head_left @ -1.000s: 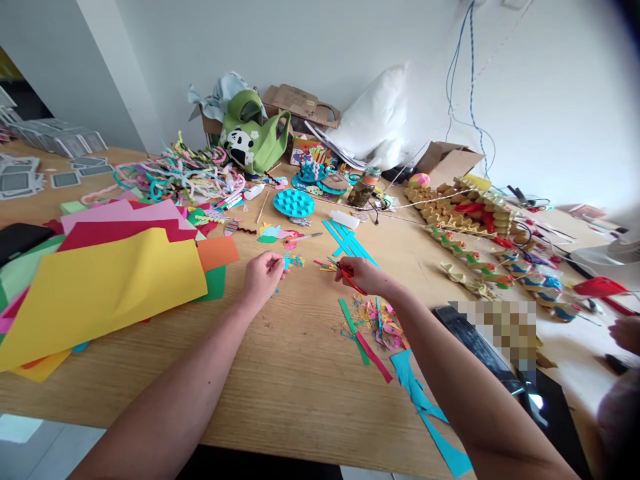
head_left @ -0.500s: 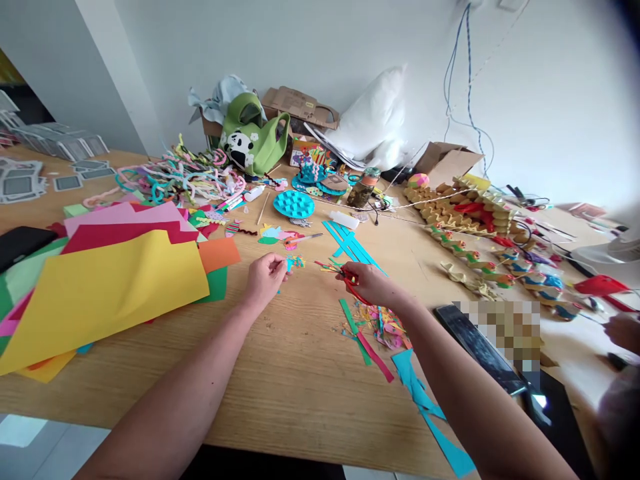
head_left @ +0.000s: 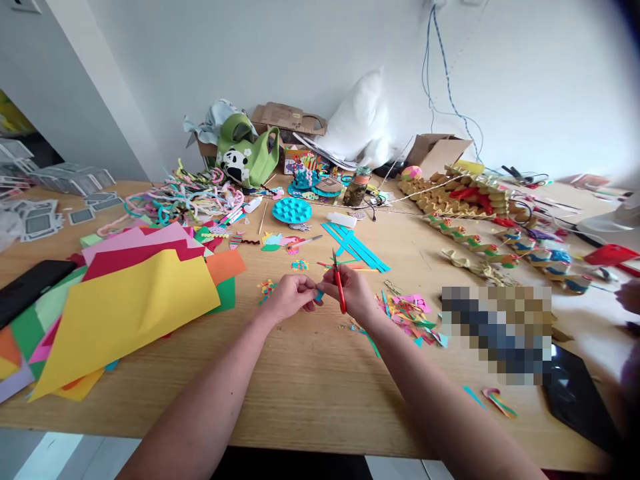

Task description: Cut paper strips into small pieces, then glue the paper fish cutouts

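Note:
My left hand (head_left: 295,297) is closed in a pinch on a small piece of blue paper (head_left: 319,295). My right hand (head_left: 356,292) meets it there, its fingertips also at the paper. Tucked in that right hand is a pair of scissors (head_left: 340,287) with red handles, blades pointing up and away from the paper. Beside my left wrist lie tiny multicoloured paper bits (head_left: 267,289), and beyond the fingers is a small cluster of blue bits (head_left: 299,265). A heap of paper scraps (head_left: 410,310) lies right of my right hand.
Stacked coloured paper (head_left: 145,313) covers the left side, near pipe cleaners (head_left: 185,193). Blue paper strips (head_left: 355,247), a blue scalloped plate (head_left: 292,211) and a white bottle (head_left: 343,219) lie ahead. Egg-carton crafts (head_left: 465,237) stand right; another person's hand (head_left: 629,297) shows at the edge.
My hands have come together, and the scissors now point upward. Green, pink and blue strips near my right forearm are gone from there. Multicoloured bits now lie by my left wrist. The view has shifted.

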`<state>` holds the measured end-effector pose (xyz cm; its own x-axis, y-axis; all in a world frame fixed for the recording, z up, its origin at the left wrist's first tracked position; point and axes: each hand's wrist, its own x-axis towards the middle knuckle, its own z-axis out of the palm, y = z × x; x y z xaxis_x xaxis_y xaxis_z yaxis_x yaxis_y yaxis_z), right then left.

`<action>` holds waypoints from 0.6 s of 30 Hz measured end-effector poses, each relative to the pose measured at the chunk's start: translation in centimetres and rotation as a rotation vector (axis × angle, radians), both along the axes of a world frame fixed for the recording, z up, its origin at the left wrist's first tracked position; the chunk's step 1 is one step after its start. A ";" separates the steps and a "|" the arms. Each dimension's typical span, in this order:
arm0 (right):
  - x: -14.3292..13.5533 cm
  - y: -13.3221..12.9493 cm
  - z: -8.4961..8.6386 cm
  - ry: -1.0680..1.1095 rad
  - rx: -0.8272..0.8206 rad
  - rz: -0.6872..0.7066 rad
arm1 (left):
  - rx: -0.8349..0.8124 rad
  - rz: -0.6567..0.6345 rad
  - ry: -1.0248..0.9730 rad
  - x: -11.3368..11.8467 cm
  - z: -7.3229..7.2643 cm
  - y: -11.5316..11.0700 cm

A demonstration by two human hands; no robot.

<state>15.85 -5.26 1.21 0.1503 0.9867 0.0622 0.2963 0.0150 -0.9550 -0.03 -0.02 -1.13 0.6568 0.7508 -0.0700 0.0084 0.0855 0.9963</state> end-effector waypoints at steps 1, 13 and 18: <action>0.0 -0.1 -0.1 0.021 0.003 -0.021 | -0.007 -0.018 0.009 0.0 -0.1 -0.1; 0.2 -1.9 -1.1 0.257 -0.001 -0.102 | -0.086 0.150 -0.076 0.3 0.3 -0.1; -0.2 -2.1 -1.3 0.377 0.070 -0.137 | -0.063 0.063 -0.102 0.6 0.6 -0.8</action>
